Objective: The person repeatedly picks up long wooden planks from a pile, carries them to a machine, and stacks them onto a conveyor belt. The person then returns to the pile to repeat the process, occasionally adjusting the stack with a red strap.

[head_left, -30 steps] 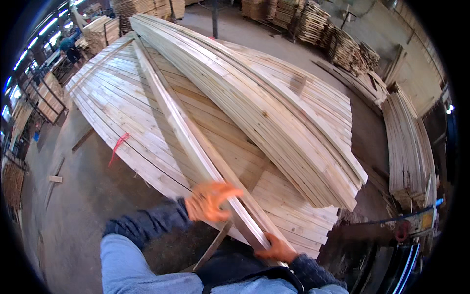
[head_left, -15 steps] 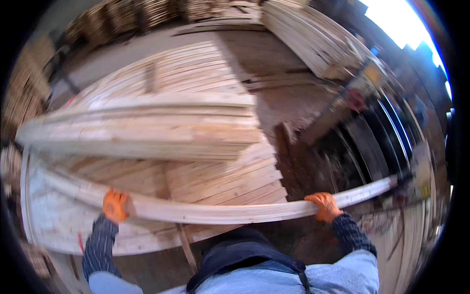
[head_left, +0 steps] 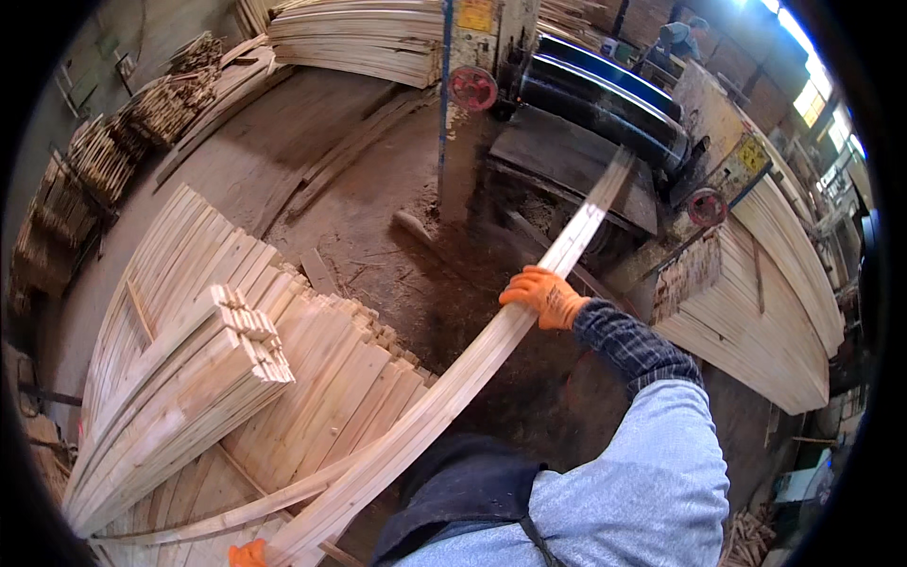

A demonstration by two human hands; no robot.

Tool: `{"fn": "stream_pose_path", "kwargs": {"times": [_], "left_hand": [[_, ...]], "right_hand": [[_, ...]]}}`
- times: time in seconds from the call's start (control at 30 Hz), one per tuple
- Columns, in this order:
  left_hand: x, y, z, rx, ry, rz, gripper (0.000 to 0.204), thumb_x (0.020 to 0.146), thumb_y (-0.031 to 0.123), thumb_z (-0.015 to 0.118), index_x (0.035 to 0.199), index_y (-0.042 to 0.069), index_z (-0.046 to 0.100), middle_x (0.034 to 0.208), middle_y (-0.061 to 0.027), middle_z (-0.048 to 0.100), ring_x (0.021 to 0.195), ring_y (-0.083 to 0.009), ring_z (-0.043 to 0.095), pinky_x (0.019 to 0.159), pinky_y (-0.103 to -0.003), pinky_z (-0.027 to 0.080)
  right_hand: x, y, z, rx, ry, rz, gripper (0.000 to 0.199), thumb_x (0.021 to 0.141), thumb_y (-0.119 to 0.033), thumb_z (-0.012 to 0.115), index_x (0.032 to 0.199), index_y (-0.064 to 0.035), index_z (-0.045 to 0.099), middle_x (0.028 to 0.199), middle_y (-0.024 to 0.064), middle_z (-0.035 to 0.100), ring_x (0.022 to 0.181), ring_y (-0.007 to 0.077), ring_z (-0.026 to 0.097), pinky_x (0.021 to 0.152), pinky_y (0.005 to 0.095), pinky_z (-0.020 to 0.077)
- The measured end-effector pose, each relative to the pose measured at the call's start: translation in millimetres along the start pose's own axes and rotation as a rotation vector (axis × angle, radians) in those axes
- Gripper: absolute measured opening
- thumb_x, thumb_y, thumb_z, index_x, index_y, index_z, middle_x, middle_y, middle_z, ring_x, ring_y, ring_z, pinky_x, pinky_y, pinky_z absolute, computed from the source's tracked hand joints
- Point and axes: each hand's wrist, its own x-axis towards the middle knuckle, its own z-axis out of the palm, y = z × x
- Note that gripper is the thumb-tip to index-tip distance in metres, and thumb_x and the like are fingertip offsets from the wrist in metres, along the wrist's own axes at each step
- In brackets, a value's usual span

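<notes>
At the lower edge of the head view, the left hand [head_left: 248, 554], in an orange glove, is mostly cut off, so I cannot tell if its fingers are closed on anything; it is just beside the long boards [head_left: 452, 397]. The right hand [head_left: 543, 295], also gloved, is clamped on these boards from above, and its thumb is hidden. The boards run slantwise from the lower edge up to the dark metal table [head_left: 539, 151] of the machine. Their far end is blurred near the black roller [head_left: 595, 102], and whether they touch it is not clear. At the left, a board stack [head_left: 179, 397] lies on a wider layer of planks [head_left: 331, 387] with uneven edges. Between these planks and the machine, the brown floor [head_left: 345, 184] gives open room, while another stack [head_left: 756, 326] bounds the right side, well apart from the pile.
</notes>
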Motion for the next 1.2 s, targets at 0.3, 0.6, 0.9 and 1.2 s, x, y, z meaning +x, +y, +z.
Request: {"fn": "stream_pose_path", "kwargs": {"times": [0.3,0.6,0.9,1.2], "left_hand": [[39.9,181.2,-8.9,-0.086,0.263,0.069,0.041,0.069,0.024,0.074,0.107,0.009,0.07,0.093,-0.0147,0.065,0.092,-0.0361,0.06,0.08,-0.05,0.047],[95.0,305.2,-17.2,-0.543,0.32,0.13,0.075,0.055,0.029,0.08,0.124,0.003,0.067,0.111,-0.0169,0.071,0.105,-0.036,0.065,0.106,-0.053,0.044],[48.5,251.4,-7.3,-0.433,0.341,0.005,0.083,0.063,0.039,0.087,0.131,0.0,0.062,0.12,-0.0196,0.068,0.111,-0.0398,0.063,0.107,-0.059,0.044],[36.6,244.8,-5.8,-0.365,0.413,-0.072,0.072,0.061,0.026,0.091,0.124,0.005,0.064,0.107,-0.0158,0.07,0.103,-0.0379,0.065,0.094,-0.049,0.049]], "right_hand": [[6.4,-20.4,27.2,0.149,0.105,-0.341,0.091,0.056,-0.002,0.079,0.144,-0.0169,0.059,0.132,0.0106,0.068,0.126,0.0329,0.062,0.115,0.047,0.0436],[21.1,-138.6,67.1,0.254,0.046,-0.624,0.092,0.061,-0.006,0.076,0.15,-0.0124,0.055,0.128,0.0126,0.07,0.119,0.0333,0.065,0.107,0.0477,0.0495],[8.4,-50.5,27.9,0.079,-0.056,-0.334,0.087,0.063,-0.001,0.081,0.145,-0.0199,0.058,0.141,0.0068,0.065,0.137,0.0277,0.055,0.126,0.0459,0.0306],[-2.1,-49.0,41.6,0.038,0.225,-0.191,0.092,0.06,0.002,0.078,0.148,-0.0176,0.055,0.148,0.0071,0.059,0.143,0.03,0.049,0.127,0.0482,0.0297]]}}
